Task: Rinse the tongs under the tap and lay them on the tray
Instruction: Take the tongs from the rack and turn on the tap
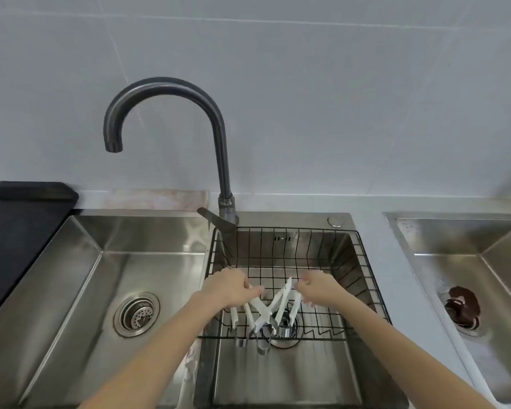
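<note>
Several white tongs [270, 309] with metal ends lie crossed in the black wire basket [363, 278] that sits in the right basin. My left hand [229, 287] reaches into the basket and touches the left tongs with curled fingers. My right hand [317, 289] touches the upper tips of the right tongs. Whether either hand has a firm grip I cannot tell. The dark gooseneck tap [171, 93] curves over the left basin [101, 276], and no water runs from it. The black tray [18, 231] lies at the far left on the counter.
A drain strainer [137, 314] sits in the left basin. The tap lever [216, 218] points left at the tap's base. A second sink [466, 261] to the right has a dark brown thing [462, 305] on its drain. A grey tiled wall rises behind.
</note>
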Motion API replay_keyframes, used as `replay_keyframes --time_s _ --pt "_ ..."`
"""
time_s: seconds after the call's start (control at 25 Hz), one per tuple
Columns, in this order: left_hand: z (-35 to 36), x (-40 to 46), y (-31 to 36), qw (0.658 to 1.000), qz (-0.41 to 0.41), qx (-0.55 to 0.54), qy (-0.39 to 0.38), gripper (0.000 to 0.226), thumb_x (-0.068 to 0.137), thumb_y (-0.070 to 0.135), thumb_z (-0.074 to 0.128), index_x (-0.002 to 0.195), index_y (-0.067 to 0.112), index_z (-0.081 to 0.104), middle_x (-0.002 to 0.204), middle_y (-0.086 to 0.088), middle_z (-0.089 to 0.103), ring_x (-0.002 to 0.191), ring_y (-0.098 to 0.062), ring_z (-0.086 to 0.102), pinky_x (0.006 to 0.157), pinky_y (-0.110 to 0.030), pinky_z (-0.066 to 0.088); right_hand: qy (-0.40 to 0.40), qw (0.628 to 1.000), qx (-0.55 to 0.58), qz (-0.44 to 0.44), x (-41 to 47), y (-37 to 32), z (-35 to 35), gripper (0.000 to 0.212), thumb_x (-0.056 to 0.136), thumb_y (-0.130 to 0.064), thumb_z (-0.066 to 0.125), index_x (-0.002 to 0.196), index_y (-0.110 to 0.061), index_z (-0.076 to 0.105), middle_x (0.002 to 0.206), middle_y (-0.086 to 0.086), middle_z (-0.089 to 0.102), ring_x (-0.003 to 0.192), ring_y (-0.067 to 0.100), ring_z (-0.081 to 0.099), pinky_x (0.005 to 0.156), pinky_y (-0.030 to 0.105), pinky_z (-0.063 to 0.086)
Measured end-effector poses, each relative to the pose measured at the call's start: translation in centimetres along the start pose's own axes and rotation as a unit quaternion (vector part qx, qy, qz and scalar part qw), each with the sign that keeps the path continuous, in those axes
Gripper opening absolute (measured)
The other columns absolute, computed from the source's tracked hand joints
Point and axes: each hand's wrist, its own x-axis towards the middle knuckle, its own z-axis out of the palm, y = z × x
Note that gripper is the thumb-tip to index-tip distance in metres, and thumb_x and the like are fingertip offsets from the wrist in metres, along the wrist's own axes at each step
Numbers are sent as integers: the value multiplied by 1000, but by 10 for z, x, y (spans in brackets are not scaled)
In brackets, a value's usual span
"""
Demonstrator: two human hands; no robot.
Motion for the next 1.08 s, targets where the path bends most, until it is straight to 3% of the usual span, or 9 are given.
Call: replay_keyframes --time_s 0.12,0.2,0.36,0.44,0.52,0.6,0.72,0.92,1.08 --pt "17 3 4 999 -29 25 -12 55 86 62 34 67 14 53 69 1 53 93 -23 61 72 -28 41 -37 999 3 27 5 9 13 35 95 -29 39 68 -8 49 74 11 66 59 18 62 53 21 45" --pt "26 5 5 999 -34 21 -19 59 86 64 33 68 11 55 77 -3 58 97 -24 61 77 -30 44 -57 997 20 56 8 11 23 34 94 -29 39 64 -13 41 62 3 60 51 13 57 50 17 39" --pt "33 7 5 999 -34 27 -32 67 85 65 34 89 9 68 61 4 47 79 -18 54 72 -28 42 -90 993 28 68 16 14 32 21 89 -22 43 83 -6 56 81 12 67 70 21 57 62 26 44" --pt "34 6 8 998 -35 23 -41 60 87 60 36 78 9 67 55 4 42 71 -16 49 67 -27 39 -91 992 43 74 17 15 35 31 86 -16 41 103 1 61 76 11 67 60 17 59 61 25 47" --pt "35 4 10 998 -44 -2 -43 52 88 53 40 60 12 56 54 4 42 58 -12 45 59 -24 37 -92 988 92 87 16 15 36 30 87 -10 41 106 -1 62 64 6 58 44 9 55 49 19 46" --pt "37 1 12 998 -52 -36 -23 47 88 45 45 49 18 43 52 5 42 51 -8 40 49 -22 32 -83 983 137 92 12 13 38 27 86 -7 44 106 1 60 68 8 55 51 14 56 51 22 48" --pt "39 -3 15 996 -54 -72 10 43 85 39 50 48 20 41 50 6 41 48 -7 40 46 -20 29 -77 977 169 104 7 13 43 25 83 -6 48 104 7 55 75 11 54 66 21 54 64 30 48" --pt "39 -12 11 992 -58 -101 44 35 84 38 52 53 22 47 53 8 47 50 -6 45 47 -20 33 -29 975 211 66 -10 2 34 29 87 -1 46 115 2 52 90 11 62 75 21 62 66 28 55" --pt "35 -25 4 978 -60 -167 113 31 83 38 52 61 18 56 57 6 56 55 -11 53 53 -21 39 11 962 273 25 -22 -16 24 50 90 -8 49 136 -4 31 106 14 59 84 20 61 61 21 51"
